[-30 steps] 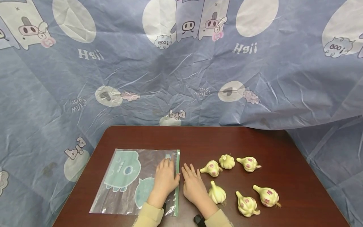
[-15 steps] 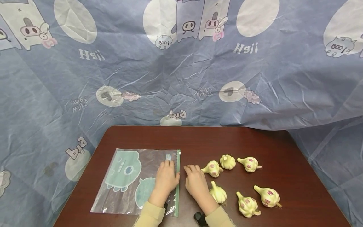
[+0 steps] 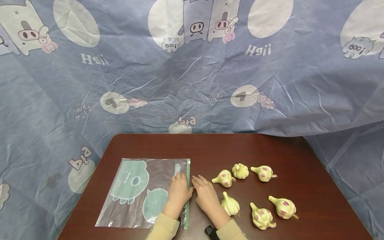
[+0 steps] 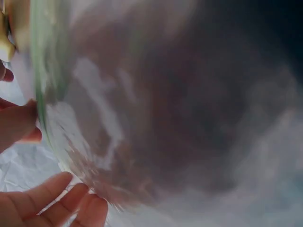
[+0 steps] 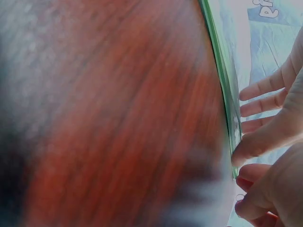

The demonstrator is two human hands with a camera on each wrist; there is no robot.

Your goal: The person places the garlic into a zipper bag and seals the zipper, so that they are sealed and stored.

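A clear zip bag (image 3: 132, 216) with pale blue-green printed figures lies flat on the table's left half, its green zip edge (image 3: 188, 166) facing right. My left hand (image 3: 179, 190) rests on the bag near that edge, its fingers extended and its thumb at the zip. Just right of the zip lies my right hand (image 3: 207, 196), fingers slightly bent and pointing forward, close to the left thumb. The right wrist view shows the green zip edge (image 5: 222, 80) with fingertips of both hands beside it. Neither hand visibly grips it.
Several garlic bulbs (image 3: 261, 216) lie on the right of the brown table (image 3: 228, 146); one bulb (image 3: 230, 204) is right beside my right forearm. A patterned blue cloth (image 3: 192, 76) hangs behind the table. A black wrist strap piece (image 3: 211, 232) shows near the right sleeve.
My left hand has slid slightly right and nearer, exposing more of the small blue label; its thumb now meets the right fingers. My right fingers bent, then came back to the zip edge.
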